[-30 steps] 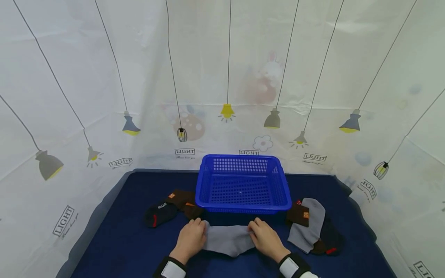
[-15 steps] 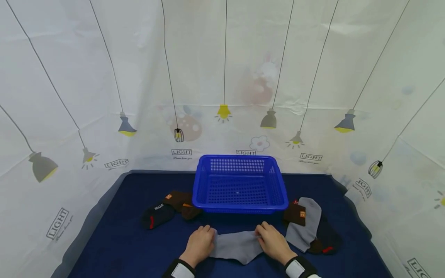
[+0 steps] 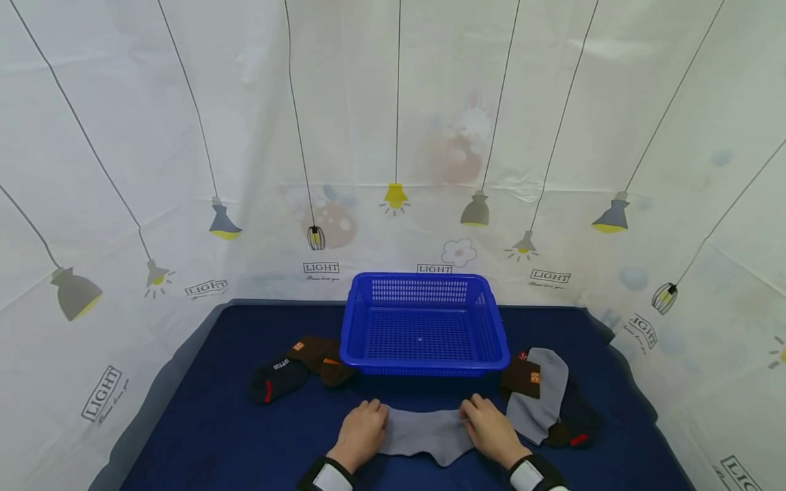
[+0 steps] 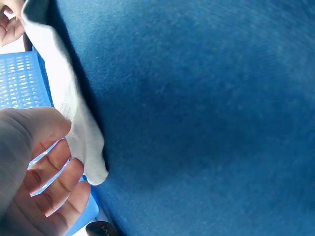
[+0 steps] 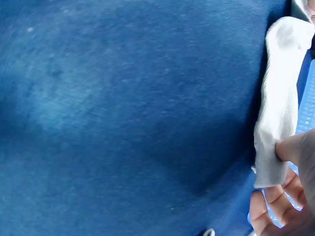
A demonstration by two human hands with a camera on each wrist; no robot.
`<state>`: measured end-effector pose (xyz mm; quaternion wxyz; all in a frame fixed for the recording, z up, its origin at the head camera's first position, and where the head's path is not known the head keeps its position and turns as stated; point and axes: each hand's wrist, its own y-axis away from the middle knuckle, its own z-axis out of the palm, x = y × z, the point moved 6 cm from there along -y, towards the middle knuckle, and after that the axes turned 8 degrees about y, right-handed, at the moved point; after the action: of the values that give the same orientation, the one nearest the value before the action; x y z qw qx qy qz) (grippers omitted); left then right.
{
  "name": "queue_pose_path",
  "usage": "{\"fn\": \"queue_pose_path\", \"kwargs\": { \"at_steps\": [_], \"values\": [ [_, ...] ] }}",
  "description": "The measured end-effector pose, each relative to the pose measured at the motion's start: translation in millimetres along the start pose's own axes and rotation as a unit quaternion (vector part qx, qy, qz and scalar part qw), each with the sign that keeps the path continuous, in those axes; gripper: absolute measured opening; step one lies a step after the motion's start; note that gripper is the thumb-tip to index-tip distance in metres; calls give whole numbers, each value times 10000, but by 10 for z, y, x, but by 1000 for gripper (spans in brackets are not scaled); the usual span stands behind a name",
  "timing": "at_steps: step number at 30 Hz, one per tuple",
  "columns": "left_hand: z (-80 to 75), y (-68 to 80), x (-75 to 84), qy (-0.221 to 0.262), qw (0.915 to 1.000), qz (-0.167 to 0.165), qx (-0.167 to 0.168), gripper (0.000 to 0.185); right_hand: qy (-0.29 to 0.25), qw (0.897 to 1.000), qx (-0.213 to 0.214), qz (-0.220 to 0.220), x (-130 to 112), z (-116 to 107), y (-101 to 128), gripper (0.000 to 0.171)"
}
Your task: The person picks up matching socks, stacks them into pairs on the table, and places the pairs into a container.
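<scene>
A grey sock (image 3: 426, 434) is stretched sideways between both hands, just in front of the blue basket, its lower edge sagging. My left hand (image 3: 362, 433) pinches its left end, and my right hand (image 3: 493, 431) pinches the other end. In the left wrist view the thumb lies over the sock (image 4: 78, 118), the other fingers behind it. The right wrist view has the thumb pressed on the sock (image 5: 279, 98) near its end, with the remaining fingers beyond.
The perforated blue basket (image 3: 424, 368) stands at the back middle of the dark blue table (image 3: 202, 423). Left of it lie a black sock (image 3: 279, 380) and brown socks (image 3: 316, 351). On the right, another grey sock (image 3: 546, 382) overlaps brown and black socks (image 3: 580, 416).
Both hands have moved a little to the right and nearer the body with the grey sock, still holding its ends. The basket and the other socks stay put; the head view shifted slightly.
</scene>
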<state>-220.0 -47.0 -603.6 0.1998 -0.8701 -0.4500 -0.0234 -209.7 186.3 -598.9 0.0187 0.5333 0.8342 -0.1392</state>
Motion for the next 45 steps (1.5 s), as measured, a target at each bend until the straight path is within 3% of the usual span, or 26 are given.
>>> {"fn": "queue_pose_path", "kwargs": {
  "at_steps": [12,17,21,28,33,38,45],
  "values": [
    [22,43,3,18,9999,78,78,23,69,10000,-46,28,37,85,73,26],
    [-46,56,-75,201,9998,-67,-11,23,62,9988,-69,473,80,60,43,20],
    [-103,92,-173,165,9995,-179,183,25,165,9971,-17,745,95,33,25,20],
    [-137,154,-249,165,9985,-191,493,22,122,9969,-41,780,101,79,13,23],
    [-88,162,-264,402,9980,-426,249,25,127,9964,107,834,93,92,18,28],
    [-27,150,-289,572,9957,-732,-50,26,1,9958,-57,912,86,143,7,29],
    [-41,136,-301,689,9913,-1038,-420,27,40,9965,-22,840,63,134,-8,31]
  ]
}}
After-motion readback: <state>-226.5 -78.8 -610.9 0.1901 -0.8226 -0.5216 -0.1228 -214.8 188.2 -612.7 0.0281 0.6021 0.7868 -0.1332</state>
